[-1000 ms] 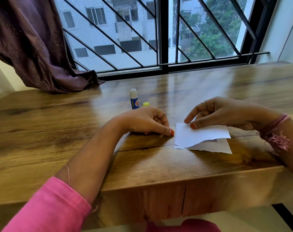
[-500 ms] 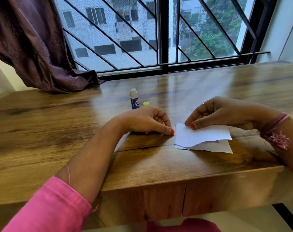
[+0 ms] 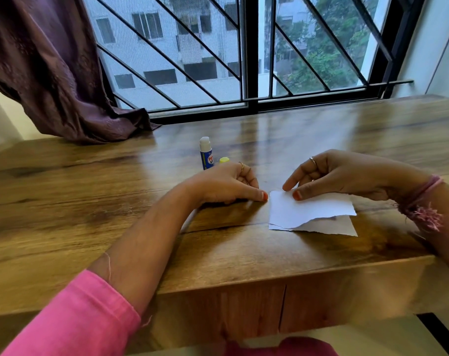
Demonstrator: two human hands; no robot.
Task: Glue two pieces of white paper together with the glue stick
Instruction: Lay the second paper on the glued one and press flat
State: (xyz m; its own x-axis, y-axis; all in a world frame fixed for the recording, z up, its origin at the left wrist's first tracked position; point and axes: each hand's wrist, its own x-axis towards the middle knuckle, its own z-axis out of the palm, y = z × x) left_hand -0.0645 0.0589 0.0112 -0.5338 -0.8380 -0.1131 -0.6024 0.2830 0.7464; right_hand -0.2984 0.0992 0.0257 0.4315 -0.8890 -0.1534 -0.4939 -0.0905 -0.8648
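A glossy wooden worktop [image 3: 244,253] stands against a black-barred window [image 3: 251,52]; a purple curtain [image 3: 51,68] drapes onto it at left. Daylight reflects off the wood.

The top paper [image 3: 305,210] covers most of the bottom paper [image 3: 328,227], so only a torn strip of it shows. The right hand [image 3: 346,176] hides the top paper's far edge. The left hand [image 3: 226,185] hides the foot of the glue stick [image 3: 205,153] and most of the yellow cap [image 3: 224,160]. The words on the glue stick are too small to read. The curtain [image 3: 51,68] runs off the top and left edges. A red thing [image 3: 282,348], maybe clothing, is cut off at the bottom.
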